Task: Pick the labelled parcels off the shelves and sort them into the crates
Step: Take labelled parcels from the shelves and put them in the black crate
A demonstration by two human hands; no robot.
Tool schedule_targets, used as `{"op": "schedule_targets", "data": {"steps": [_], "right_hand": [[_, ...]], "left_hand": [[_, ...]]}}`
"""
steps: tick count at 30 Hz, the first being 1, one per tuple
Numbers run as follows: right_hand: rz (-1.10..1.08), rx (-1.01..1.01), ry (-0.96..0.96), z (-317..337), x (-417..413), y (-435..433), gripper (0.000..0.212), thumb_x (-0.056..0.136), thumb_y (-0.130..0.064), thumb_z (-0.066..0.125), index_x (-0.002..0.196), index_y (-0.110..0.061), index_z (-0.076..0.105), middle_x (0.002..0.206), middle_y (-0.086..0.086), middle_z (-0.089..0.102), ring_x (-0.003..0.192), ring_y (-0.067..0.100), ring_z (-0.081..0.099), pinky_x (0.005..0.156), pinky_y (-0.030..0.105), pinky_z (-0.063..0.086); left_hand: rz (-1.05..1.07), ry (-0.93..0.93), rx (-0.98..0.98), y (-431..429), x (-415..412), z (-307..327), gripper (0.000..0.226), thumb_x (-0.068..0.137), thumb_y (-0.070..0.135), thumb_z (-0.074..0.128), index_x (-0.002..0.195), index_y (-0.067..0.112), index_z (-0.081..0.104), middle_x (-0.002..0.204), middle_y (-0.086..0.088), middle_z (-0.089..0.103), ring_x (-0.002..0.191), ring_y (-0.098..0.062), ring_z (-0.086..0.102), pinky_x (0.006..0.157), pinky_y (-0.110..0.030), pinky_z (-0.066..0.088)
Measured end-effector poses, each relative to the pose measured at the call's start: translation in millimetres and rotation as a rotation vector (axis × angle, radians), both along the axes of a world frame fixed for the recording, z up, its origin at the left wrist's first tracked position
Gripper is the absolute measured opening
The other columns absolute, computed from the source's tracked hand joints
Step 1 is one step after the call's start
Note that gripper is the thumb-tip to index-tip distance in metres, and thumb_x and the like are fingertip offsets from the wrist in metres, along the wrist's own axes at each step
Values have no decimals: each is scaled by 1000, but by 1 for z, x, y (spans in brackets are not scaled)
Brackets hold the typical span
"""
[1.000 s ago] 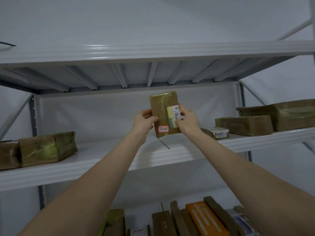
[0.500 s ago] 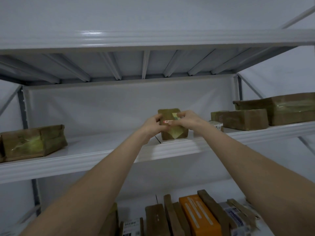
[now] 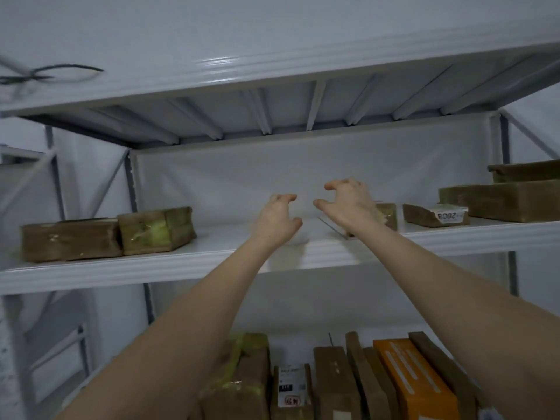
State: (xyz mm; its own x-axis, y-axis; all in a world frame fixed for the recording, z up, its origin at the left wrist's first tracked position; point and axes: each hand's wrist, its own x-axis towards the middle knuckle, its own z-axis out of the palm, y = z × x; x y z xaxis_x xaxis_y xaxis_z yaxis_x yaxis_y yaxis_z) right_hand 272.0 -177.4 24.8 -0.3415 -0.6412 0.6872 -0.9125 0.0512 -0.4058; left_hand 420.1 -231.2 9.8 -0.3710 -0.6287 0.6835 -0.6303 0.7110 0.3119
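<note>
A: Both hands are hovering over the middle shelf (image 3: 151,268). Left hand (image 3: 280,218) and right hand (image 3: 348,204) have fingers bent, thumbs apart, and are gripping nothing.

B: A small parcel (image 3: 388,216) is sitting half hidden behind the right hand, the 2008 parcel (image 3: 433,215) just beside it. I'm suggesting taking one by its edges, label facing you.

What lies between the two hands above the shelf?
Nothing; in the head view, only bare white shelf shows between the left hand and the right hand.

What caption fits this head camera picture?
Empty left hand and right hand reach over white metal shelf between brown taped parcels.
</note>
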Motion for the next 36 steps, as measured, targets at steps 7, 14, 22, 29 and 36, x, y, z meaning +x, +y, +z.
{"op": "schedule_targets", "data": {"steps": [7, 14, 22, 29, 36], "right_hand": [[310, 42, -107, 2, 144, -49, 61, 84, -53, 61, 136, -22, 51, 141, 6, 48, 131, 27, 42, 103, 41, 40], [540, 167, -199, 5, 269, -100, 71, 92, -47, 55, 149, -13, 28, 152, 7, 36, 137, 26, 37, 108, 34, 34], [533, 133, -391, -6, 299, -120, 47, 97, -44, 47, 114, -5, 65, 118, 15, 65, 113, 31, 58, 92, 33, 44], [374, -85, -717, -4, 243, -86, 42, 90, -55, 51, 87, -15, 59, 98, 9, 66, 88, 27, 60, 80, 36, 45], [476, -88, -931, -2, 191, -30, 31, 85, -24, 66, 113, -18, 56, 102, 2, 62, 99, 18, 60, 95, 40, 49]], "left_hand": [[259, 34, -183, -26, 146, 8, 46, 93, 27, 53, 137, 14, 46, 142, -4, 41, 126, -22, 46, 99, -36, 40], [562, 34, -75, -69, 277, 30, 53, 98, 39, 39, 142, 10, 38, 138, -17, 48, 128, -34, 43, 101, -44, 38], [461, 12, 32, -100, 290, 20, 49, 99, 42, 32, 133, 11, 48, 125, -21, 59, 116, -38, 53, 98, -44, 41], [7, 518, 314, -73, 241, 16, 56, 98, 44, 42, 141, 10, 39, 137, -13, 51, 125, -32, 48, 106, -43, 39], [-299, 852, 646, -40, 190, 15, 38, 92, 21, 61, 125, 4, 56, 111, -10, 63, 98, -23, 61, 94, -35, 51]]}}
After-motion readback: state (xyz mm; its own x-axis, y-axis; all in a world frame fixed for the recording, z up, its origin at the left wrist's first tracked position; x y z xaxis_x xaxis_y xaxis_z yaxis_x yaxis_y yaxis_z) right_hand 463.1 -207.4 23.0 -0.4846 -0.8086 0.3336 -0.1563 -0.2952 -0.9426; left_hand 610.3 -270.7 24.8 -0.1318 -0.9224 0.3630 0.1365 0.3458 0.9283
